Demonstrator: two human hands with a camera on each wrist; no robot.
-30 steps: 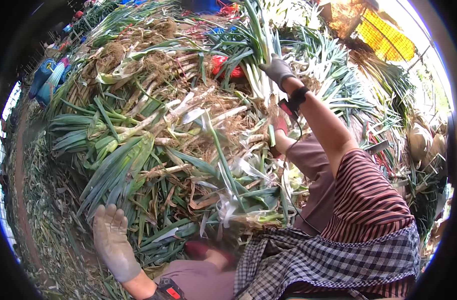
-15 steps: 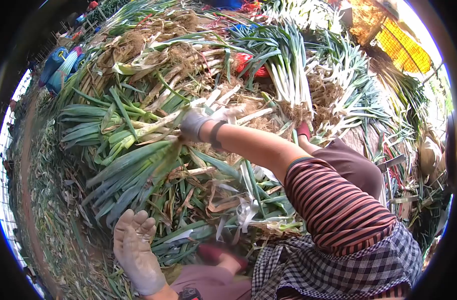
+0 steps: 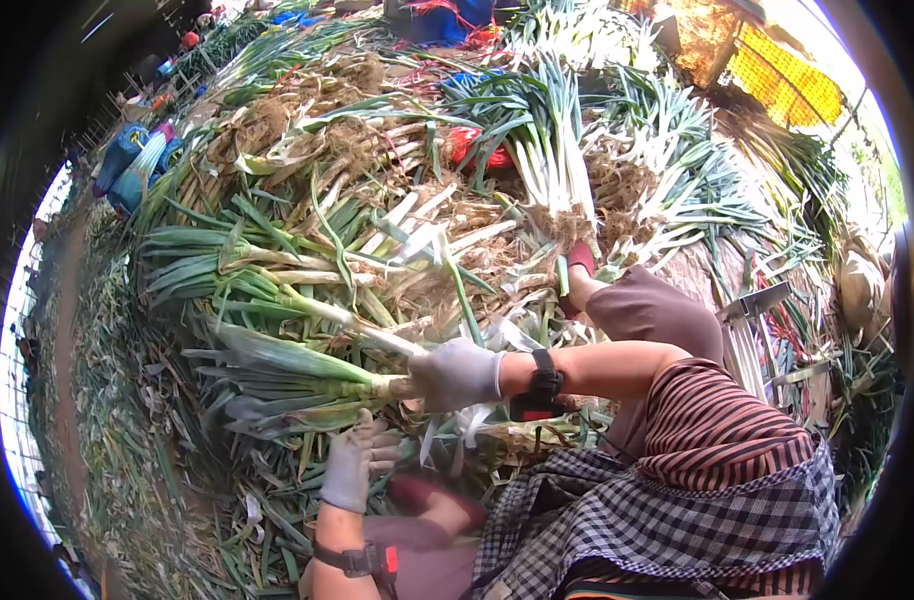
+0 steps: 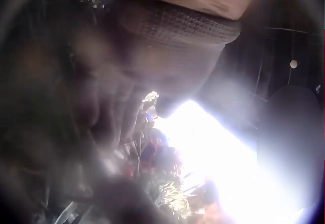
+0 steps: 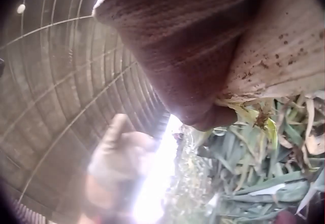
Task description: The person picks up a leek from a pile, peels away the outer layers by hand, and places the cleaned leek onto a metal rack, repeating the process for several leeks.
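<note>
In the head view my gloved right hand (image 3: 457, 375) grips the pale stalk ends of a leek bunch (image 3: 287, 375), its green leaves fanning left. Another leek's white stalk (image 3: 352, 322) runs up to the same hand. Just below the bunch is my gloved left hand (image 3: 355, 465), fingers extended and holding nothing. The right wrist view shows the right glove (image 5: 177, 56) close up, beside a broad, soil-specked pale stalk (image 5: 284, 46), and the blurred left hand (image 5: 122, 155) apart from it. The left glove (image 4: 162, 61) is dark in the left wrist view, its fingers blurred.
Loose leeks with roots (image 3: 352, 140) form a large heap ahead. A bunch of leeks (image 3: 552, 150) lies beyond the right foot, near a red bundle (image 3: 477, 148). Metal blades (image 3: 757, 302) stand beside the right knee. Leaf litter (image 3: 147, 470) covers the ground at left.
My right hand has let go of the far bunch, reached the leeks at left and drawn them toward my body. The left hand has moved right, close to their leaves.
</note>
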